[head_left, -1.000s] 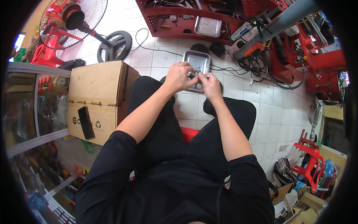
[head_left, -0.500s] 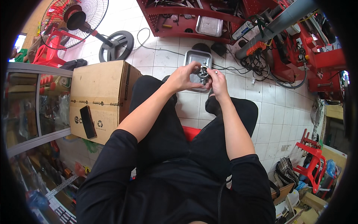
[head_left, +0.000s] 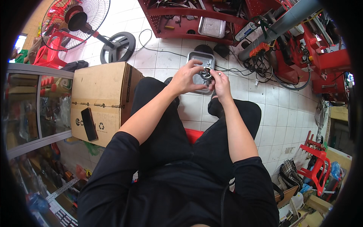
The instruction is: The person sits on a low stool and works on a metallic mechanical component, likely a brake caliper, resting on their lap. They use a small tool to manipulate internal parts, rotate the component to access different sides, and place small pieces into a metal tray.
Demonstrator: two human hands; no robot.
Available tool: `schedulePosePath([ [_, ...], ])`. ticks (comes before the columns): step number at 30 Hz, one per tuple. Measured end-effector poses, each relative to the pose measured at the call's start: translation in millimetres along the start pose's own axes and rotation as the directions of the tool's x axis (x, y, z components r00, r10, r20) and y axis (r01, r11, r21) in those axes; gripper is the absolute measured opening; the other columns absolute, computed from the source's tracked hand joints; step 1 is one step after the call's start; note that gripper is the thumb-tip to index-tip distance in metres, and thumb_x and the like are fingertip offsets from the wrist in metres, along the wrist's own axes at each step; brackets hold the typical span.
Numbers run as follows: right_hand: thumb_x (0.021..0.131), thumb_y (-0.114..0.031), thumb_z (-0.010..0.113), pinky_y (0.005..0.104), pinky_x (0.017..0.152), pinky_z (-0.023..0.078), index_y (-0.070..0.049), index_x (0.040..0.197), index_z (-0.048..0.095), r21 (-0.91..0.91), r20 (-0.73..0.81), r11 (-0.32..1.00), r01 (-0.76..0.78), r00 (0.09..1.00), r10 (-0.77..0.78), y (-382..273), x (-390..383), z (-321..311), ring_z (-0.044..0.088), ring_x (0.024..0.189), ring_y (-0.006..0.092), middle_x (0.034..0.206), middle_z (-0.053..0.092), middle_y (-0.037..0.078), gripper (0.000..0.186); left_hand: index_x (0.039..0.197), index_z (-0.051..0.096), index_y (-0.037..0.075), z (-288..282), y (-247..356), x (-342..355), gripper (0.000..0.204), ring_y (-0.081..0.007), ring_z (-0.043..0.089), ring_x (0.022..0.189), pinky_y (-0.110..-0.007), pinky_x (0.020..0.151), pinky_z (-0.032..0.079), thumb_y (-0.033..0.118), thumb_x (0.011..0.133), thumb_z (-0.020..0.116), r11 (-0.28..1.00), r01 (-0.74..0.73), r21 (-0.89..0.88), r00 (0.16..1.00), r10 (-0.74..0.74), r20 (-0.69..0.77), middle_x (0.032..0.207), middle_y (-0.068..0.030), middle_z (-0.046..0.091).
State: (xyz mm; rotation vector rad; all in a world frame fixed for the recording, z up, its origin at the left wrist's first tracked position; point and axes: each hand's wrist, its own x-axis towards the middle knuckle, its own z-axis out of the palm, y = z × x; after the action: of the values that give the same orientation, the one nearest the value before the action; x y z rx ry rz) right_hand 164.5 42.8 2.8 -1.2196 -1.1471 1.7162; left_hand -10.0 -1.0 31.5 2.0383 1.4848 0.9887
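Holding: small round dark metal part [head_left: 206, 72], pinched between both hands above the shallow rectangular steel tray [head_left: 201, 57] on the white tiled floor.
Left hand [head_left: 186, 78]: fingers curled shut around the part's near side, thumb on top.
Right hand [head_left: 221, 84]: fingertips closed on the part's right edge.
Change: hands have lifted slightly and drawn apart compared with a second ago, exposing the part; judged as a turning or fitting motion in progress.
Left of tray: brown cardboard box [head_left: 100, 99] bearing a black phone [head_left: 89, 123].
Beyond tray: red metal shelf [head_left: 189, 15].
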Motion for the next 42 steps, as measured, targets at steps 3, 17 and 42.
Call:
schedulePosePath([
  [3,0.087,-0.030,0.061,0.0235,0.040,0.038,-0.006,0.079,0.054,0.017,0.026,1.000,-0.010,1.000,0.010,1,0,-1,0.051,0.042,0.0110,0.055,0.050,0.001,0.027,0.120,0.050,0.003,1,-3,0,0.074,-0.0334,0.058,0.103,-0.039,0.087,0.048,0.022,0.057,0.083,1.000,0.011,-0.015,1.000,-0.011,-0.011,0.120,-0.0181,0.050],
  [17,0.088,-0.029,0.058,0.0233,0.049,0.041,-0.004,0.089,0.057,0.133,0.237,0.983,-0.127,0.967,0.093,-21,-13,1,0.050,0.055,0.0093,0.067,0.056,0.001,0.025,0.113,0.057,0.000,6,-12,-6,0.058,-0.0221,0.060,0.096,-0.033,0.087,0.046,0.009,0.061,0.079,0.838,0.302,-0.455,0.948,-0.210,0.241,0.101,-0.0131,0.065],
  [42,0.075,-0.011,0.063,0.0247,0.049,0.036,0.000,0.095,0.064,-0.415,0.074,0.881,0.228,0.973,-0.217,-34,-36,11,0.042,0.049,0.0062,0.054,0.045,-0.002,0.023,0.102,0.060,0.007,6,-7,-5,0.045,-0.0332,0.059,0.080,-0.040,0.069,0.048,0.013,0.060,0.076,0.997,0.048,0.059,0.998,-0.045,-0.054,0.082,-0.0123,0.061],
])
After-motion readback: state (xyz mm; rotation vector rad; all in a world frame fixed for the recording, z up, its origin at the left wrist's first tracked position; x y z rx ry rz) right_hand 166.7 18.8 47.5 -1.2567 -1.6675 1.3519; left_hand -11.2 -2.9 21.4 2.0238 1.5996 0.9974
